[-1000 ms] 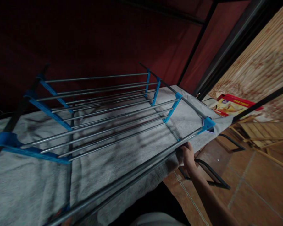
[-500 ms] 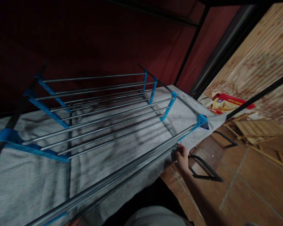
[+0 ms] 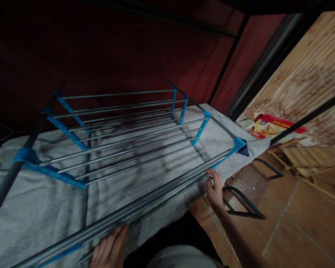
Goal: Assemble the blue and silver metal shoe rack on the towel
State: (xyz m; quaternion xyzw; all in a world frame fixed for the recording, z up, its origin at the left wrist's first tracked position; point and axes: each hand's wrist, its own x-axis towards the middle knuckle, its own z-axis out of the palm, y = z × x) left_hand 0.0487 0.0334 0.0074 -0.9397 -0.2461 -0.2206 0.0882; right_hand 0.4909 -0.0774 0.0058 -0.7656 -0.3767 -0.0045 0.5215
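Running from 8 to 2 o'clock, the rods (image 3: 147,200) are fronting the rack (image 3: 152,134), lying toward 12 o'clock from the left hand (image 3: 108,248) and 11 from the right hand (image 3: 214,190). Both are meeting the near edge, neither clearly nearer. Left fingers are lying close together, right ones curling narrowly; whether either is gripping, I cannot tell. Toward 2 o'clock, a dark slab (image 3: 243,150) is resting beside the bracket (image 3: 239,143).

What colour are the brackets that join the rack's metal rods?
The brackets are bright blue, showing best in the head view.
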